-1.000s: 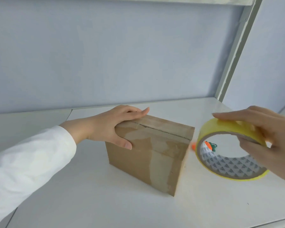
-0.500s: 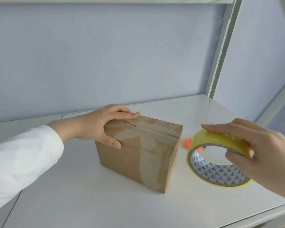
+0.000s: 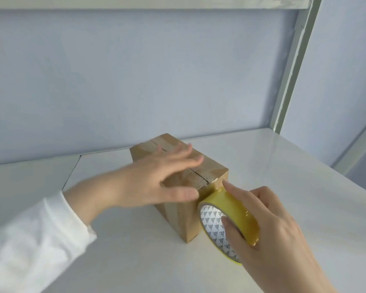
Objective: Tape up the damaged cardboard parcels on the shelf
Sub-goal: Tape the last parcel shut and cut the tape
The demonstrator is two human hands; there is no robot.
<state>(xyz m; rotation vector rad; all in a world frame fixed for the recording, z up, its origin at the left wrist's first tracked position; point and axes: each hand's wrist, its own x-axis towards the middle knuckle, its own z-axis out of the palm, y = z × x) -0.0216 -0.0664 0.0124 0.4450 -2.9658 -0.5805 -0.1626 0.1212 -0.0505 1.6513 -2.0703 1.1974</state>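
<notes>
Tape roll (image 3: 237,210) newly against the parcel (image 3: 182,218), right hand (image 3: 273,229) clasped round it, left hand (image 3: 148,182) flat atop, white post (image 3: 292,66) behind.

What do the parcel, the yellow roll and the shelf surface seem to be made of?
The parcel looks like matte brown cardboard, with a split seam on top. The tape roll is glossy yellow film, probably plastic, on a triangle-printed core, likely paper. The shelf is white, smooth, faintly reflective: painted metal or laminate, unclear.
</notes>
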